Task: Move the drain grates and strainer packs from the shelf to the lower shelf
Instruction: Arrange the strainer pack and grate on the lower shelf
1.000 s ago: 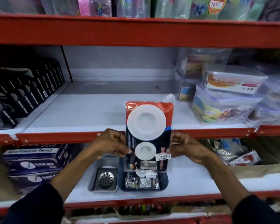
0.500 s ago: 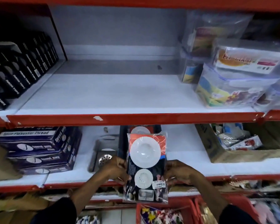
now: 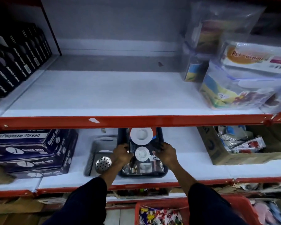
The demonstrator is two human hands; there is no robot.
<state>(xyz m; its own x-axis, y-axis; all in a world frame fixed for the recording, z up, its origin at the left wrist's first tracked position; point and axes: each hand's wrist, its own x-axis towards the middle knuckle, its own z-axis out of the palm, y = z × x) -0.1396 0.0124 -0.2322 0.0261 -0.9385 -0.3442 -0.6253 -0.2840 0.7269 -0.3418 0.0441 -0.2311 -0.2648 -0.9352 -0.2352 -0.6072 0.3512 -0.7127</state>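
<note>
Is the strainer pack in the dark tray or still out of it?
In: the strainer pack lies inside the dark tray, both hands gripping its sides.

The strainer pack (image 3: 142,153) shows two white discs on a dark card with a red top edge, lying in a dark blue tray (image 3: 120,140). At its nine o'clock, a silver drain grate (image 3: 103,163) is dotted with round holes, in a grey tray (image 3: 92,158). The lower shelf (image 3: 193,169) is white with a red front lip.

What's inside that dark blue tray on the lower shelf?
The dark blue tray holds the strainer pack with two white discs, gripped at its sides by the left hand and right hand. More clear packets show beneath; how many is hidden.
</note>
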